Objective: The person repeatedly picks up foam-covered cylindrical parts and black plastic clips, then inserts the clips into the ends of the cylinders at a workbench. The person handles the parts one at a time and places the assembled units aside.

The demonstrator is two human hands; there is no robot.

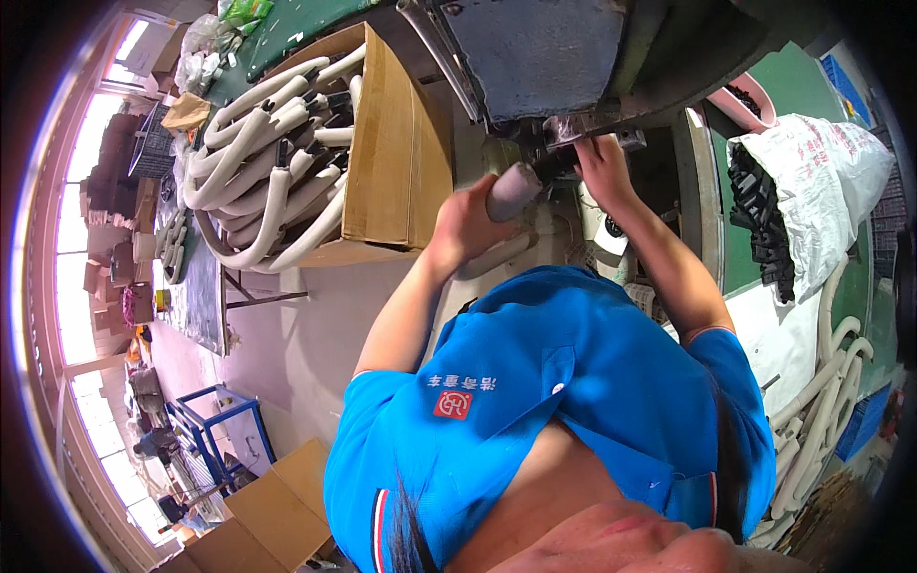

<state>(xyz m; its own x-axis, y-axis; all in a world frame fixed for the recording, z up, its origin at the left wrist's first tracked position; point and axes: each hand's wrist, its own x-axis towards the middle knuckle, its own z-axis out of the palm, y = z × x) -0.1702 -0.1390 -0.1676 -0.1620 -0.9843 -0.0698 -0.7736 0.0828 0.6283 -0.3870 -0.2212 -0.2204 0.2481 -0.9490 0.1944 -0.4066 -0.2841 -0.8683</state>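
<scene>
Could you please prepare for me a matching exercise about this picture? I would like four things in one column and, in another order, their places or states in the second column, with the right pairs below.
Things
1. Left hand
2. Right hand
3. Cardboard box
4. White sack

Places or states
A. Lies open, with black pieces at its mouth
B. At the lower edge of the dark machine
C. Filled with curved pale tubes
D. Closed around a padded tube

Right pairs: 1-D, 2-B, 3-C, 4-A

Bright windows (pixel 74 306) along the left, pale floor (pixel 310 334), green-topped tables (pixel 308 21)
</scene>
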